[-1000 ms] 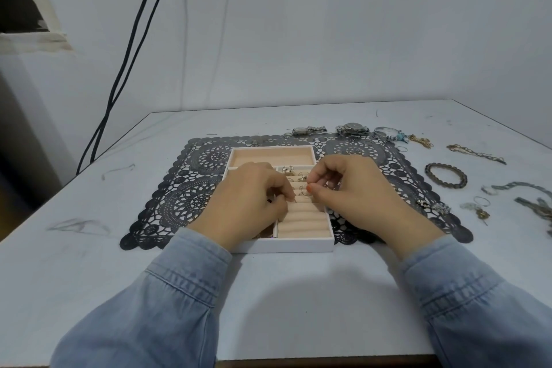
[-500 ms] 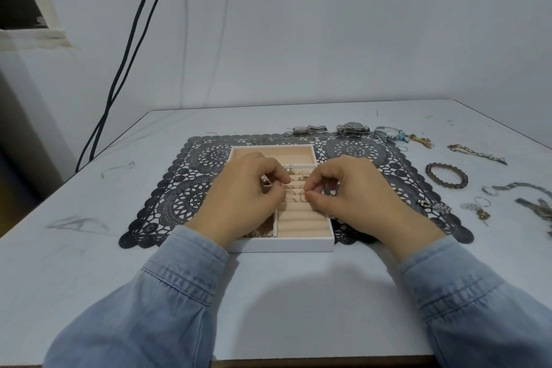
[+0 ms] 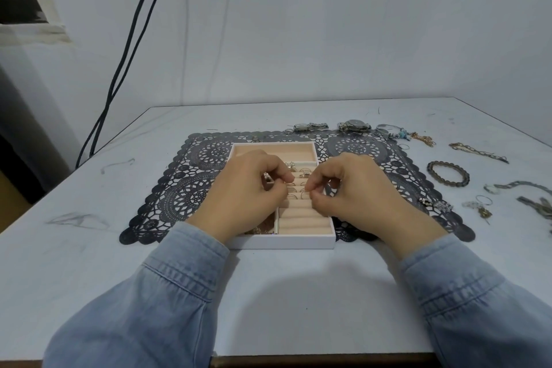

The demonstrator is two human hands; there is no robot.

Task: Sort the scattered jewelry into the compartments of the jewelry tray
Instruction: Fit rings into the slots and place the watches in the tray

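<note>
White tray [image 3: 286, 242], peach lining; black lace-pattern mat [image 3: 191, 188]; blue denim sleeves [image 3: 167, 293].

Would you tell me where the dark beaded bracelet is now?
Head view: the dark round beaded bracelet lies on the white table, right of the black lace mat.

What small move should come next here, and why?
Probably press the ring that the right hand appears to pinch down into its slot in the ring rolls, then let go. Other rings already fill the rows behind it, and the nearer rows are free.
</note>
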